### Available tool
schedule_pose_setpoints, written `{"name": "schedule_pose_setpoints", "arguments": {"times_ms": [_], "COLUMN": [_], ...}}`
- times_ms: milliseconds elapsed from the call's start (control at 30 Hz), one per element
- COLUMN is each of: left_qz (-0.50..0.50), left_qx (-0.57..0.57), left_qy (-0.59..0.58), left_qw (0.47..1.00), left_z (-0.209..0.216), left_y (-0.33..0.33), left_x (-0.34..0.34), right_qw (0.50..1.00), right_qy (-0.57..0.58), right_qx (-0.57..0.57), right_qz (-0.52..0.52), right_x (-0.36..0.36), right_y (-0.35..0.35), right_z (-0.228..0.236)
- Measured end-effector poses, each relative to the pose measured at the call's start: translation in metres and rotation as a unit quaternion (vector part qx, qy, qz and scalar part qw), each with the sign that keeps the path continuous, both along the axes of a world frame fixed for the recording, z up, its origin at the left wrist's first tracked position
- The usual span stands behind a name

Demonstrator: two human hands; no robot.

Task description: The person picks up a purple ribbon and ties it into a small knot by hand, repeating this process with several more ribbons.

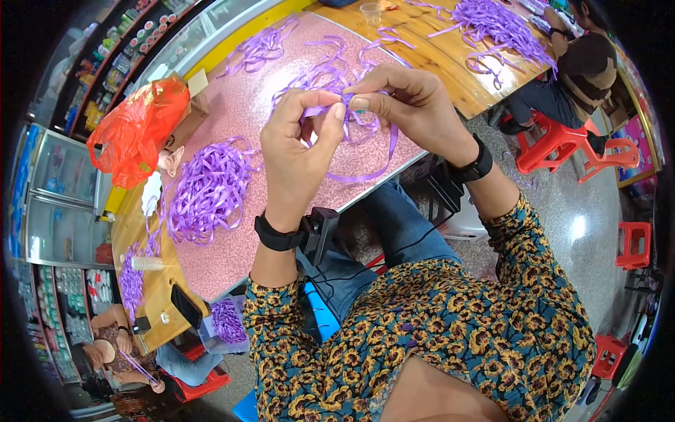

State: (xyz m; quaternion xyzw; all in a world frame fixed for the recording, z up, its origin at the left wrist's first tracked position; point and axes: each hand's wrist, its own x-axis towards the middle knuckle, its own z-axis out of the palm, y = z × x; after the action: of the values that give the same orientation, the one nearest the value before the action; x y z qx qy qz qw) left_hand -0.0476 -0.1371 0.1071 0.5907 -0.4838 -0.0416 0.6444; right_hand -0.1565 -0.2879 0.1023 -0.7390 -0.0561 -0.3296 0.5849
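Observation:
Both of my hands meet above the near part of the pink speckled table [225, 264]. Between them is a purple ribbon [365, 177], whose long loop hangs down near the table's edge. My left hand [299, 137] pinches the ribbon between thumb and forefinger. Thumb and forefinger of my right hand [415, 105] are pressed on the same ribbon, close to the left fingertips. The exact spot where the fingers meet is partly hidden. Behind my hands lie loose purple ribbons [327, 67]. A big tangled heap of purple ribbon [211, 191] rests left of my left hand.
An orange-red plastic bag [140, 130] stands beside a cardboard box at the left. On the wooden table [443, 53] lies another purple ribbon pile [499, 28], with a clear cup [370, 13] nearby. Two people sit at the sides. Red stools [552, 144] stand on the floor.

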Motion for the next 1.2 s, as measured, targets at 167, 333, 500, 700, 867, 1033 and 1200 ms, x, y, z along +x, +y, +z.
{"name": "schedule_pose_setpoints", "arguments": {"times_ms": [167,333,500,700,867,1033,1200], "left_qz": [0.034,0.09,0.095,0.085,0.071,0.051,0.027], "left_qx": [-0.004,-0.021,-0.025,-0.035,-0.022,-0.015,0.008], "left_qy": [-0.077,-0.245,-0.29,-0.286,-0.233,-0.16,-0.073], "left_qw": [0.996,0.965,0.952,0.954,0.97,0.986,0.997], "left_z": [0.0,0.007,0.011,0.012,0.006,0.004,0.002], "left_y": [0.0,0.002,0.003,0.0,-0.002,0.0,0.0], "left_x": [0.0,-0.003,-0.004,-0.003,0.0,-0.001,0.0], "right_qw": [1.0,0.999,0.996,0.998,0.998,0.998,0.999], "right_qy": [0.013,0.041,0.053,0.012,0.025,0.03,-0.011], "right_qx": [0.007,0.023,0.039,0.022,0.025,0.037,-0.039], "right_qz": [0.011,0.028,0.056,0.063,0.057,0.042,-0.002], "right_x": [-0.004,-0.009,-0.01,-0.009,-0.008,-0.006,-0.005], "right_y": [0.003,0.004,0.003,0.003,0.003,0.004,0.003], "right_z": [0.003,0.009,0.012,0.011,0.009,0.004,0.001]}}
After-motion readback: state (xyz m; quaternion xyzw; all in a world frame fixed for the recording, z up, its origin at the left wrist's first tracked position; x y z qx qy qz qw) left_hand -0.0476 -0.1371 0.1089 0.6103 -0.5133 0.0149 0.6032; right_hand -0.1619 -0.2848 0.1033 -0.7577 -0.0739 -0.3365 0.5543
